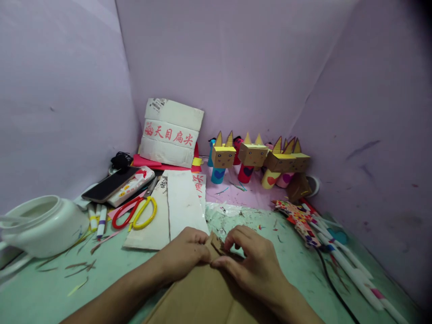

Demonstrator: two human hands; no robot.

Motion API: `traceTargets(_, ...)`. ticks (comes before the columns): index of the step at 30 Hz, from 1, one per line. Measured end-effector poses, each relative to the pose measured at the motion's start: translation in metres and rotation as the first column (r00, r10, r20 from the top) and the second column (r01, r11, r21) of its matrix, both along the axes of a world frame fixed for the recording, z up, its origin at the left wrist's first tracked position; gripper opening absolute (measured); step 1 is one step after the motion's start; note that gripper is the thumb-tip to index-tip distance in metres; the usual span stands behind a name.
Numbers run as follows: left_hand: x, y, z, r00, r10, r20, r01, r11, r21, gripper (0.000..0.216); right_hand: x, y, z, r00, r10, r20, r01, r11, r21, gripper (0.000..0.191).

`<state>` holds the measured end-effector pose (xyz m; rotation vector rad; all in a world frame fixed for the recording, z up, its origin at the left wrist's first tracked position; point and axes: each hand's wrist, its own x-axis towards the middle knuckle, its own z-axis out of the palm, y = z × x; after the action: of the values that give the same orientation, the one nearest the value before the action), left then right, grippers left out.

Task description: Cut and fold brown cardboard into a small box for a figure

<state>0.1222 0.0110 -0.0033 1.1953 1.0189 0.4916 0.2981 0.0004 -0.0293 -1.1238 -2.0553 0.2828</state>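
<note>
A brown cardboard sheet (202,294) lies on the green table (40,292) right in front of me. My left hand (184,252) and my right hand (251,261) meet at its far edge. Both pinch a small folded cardboard flap (216,244) that sticks up from the sheet. The fingers of both hands are closed on this flap, thumbs nearly touching.
Red and yellow scissors (137,211) and white cardboard strips (184,204) lie ahead on the left, beside a phone (110,184) and a white jar (42,225). Several cardboard animal figures (253,159) stand at the back. Markers (340,256) and a black cable lie on the right. Purple walls enclose the table.
</note>
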Motion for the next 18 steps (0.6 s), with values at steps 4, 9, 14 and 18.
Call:
traceTargets(4,0.004,-0.002,-0.002,0.999,0.034,-0.036,-0.033,0.999,0.022,0.008,-0.004,-0.003,-0.002,0.996,-0.060,0.073,0.053,0.994,0.099,0.010)
traceTargets(9,0.006,-0.003,-0.001,0.993,0.062,-0.101,-0.055,0.996,0.071,0.009,-0.021,-0.005,-0.005,0.948,-0.269,0.168,0.171,0.879,0.444,0.026)
traceTargets(14,0.001,-0.004,0.001,0.996,0.032,-0.086,-0.022,0.993,0.112,0.011,-0.018,0.004,-0.006,0.912,-0.377,0.164,0.255,0.831,0.494,0.029)
traceTargets(18,-0.005,-0.004,0.002,0.998,-0.052,-0.029,0.052,0.999,-0.005,0.020,0.017,0.017,-0.003,0.825,-0.552,0.119,0.475,0.792,0.383,0.025)
